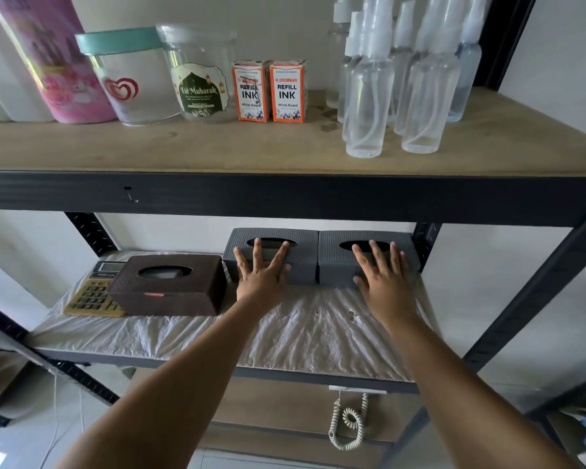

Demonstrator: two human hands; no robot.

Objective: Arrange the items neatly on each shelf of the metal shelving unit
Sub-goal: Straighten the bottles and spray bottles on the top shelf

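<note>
Head view: my left hand [263,275] and right hand [384,277] press flat, fingers straight, on two grey ribbed plastic tissue boxes [366,258], now side by side. Left of my grip, the brown tissue box [168,286] still sits crooked over the calculator [92,296].

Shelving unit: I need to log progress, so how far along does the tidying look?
Done: the top shelf looks ordered, with jars, ink boxes and spray bottles grouped. In hand: left hand and right hand press flat on two grey tissue boxes set side by side. Left: the brown tissue box sits askew, overlapping the calculator.
</note>
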